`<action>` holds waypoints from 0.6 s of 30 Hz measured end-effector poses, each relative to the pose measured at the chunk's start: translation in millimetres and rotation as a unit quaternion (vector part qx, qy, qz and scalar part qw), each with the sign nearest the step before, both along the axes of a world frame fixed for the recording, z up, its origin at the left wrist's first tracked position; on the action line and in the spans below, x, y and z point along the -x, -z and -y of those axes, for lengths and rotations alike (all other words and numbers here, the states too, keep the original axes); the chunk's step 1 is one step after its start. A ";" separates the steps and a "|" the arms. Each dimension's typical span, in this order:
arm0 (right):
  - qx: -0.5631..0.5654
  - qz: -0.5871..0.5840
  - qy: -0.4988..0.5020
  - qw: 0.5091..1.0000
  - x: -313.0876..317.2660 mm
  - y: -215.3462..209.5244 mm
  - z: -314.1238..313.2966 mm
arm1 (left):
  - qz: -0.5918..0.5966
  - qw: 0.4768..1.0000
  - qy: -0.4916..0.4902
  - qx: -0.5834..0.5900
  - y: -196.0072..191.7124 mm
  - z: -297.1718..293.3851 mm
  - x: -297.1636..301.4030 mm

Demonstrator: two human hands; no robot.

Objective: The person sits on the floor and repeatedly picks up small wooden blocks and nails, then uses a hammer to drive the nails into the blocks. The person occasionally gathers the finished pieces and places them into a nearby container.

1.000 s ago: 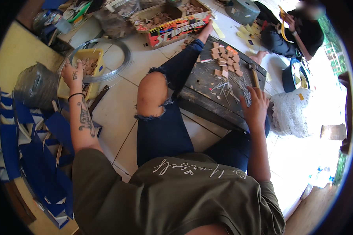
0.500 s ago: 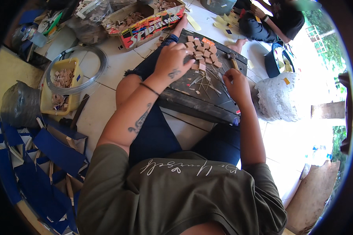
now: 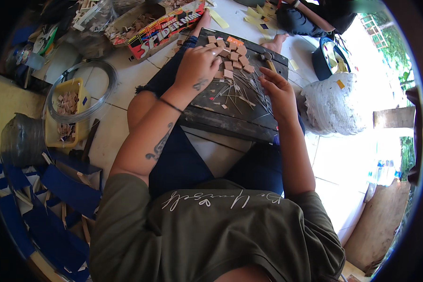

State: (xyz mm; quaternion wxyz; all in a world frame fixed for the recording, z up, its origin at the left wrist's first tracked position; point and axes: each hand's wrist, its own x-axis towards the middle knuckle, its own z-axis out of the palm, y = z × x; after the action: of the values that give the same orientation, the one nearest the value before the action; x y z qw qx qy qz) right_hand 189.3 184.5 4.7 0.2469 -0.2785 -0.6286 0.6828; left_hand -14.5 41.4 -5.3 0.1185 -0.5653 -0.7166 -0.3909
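My left hand (image 3: 198,66) reaches over the left edge of a pile of small brown square pieces (image 3: 234,56). Its thumb and index finger are apart beside the nearest pieces, and the other fingertips are partly hidden. To the right, my right hand (image 3: 279,91) is raised, fingers loosely bent and apart, holding nothing I can see. Thin metal wire lengths (image 3: 235,94) lie scattered between my hands. A hammer (image 3: 268,58) rests just beyond the right fingertips. All of this lies on a low dark wooden table (image 3: 207,113) in front of my legs.
A printed cardboard box (image 3: 167,30) of brown pieces stands at the far left. Left of me are a wire coil (image 3: 110,84), a yellow basket (image 3: 83,115) and blue box-like pieces (image 3: 70,181). A white sack (image 3: 331,103) and dark bucket (image 3: 322,61) stand right; another person (image 3: 310,16) sits beyond.
The view has shifted a little. My right fingers have spread from a closer curl and lifted toward the hammer. My left hand stays at the pile's left edge.
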 end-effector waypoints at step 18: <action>-0.211 0.045 -0.093 0.972 32.5 -9.1 34.3 | 0.127 0.991 -0.019 -0.023 12.9 53.8 -37.0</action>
State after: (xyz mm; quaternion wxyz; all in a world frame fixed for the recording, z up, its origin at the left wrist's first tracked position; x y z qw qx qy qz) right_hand 156.8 150.2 13.8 0.2070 -0.1902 -0.7922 0.5416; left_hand 22.5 -12.4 -18.2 0.0464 -0.4944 -0.7275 -0.4734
